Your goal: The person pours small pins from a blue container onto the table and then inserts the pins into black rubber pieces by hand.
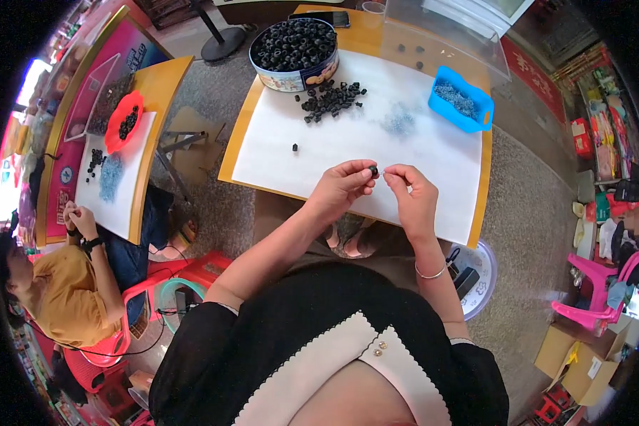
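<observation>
Over the near edge of the white-topped table (263, 153), my left hand (343, 187) pinches a small black plastic part (373, 171). Close beside it, my right hand (410, 195) has thumb and forefinger pressed together at the part's side; what they hold is too small to name. A loose pile of black parts (330, 101) lies farther off, with one single black part (295, 148) apart from it. Behind the pile stands a round tin (284, 80) full of the same parts. Small bluish clear pieces (399, 122) are scattered mid-table, and more fill a blue plastic basket (483, 117) at the right.
At the left, a co-worker (71, 295) sits by another table (138, 192) with a red bowl (136, 106) of black parts. A clear plastic box (440, 42) and a phone (323, 17) are at my table's far side. A white basin (486, 284) stands below right.
</observation>
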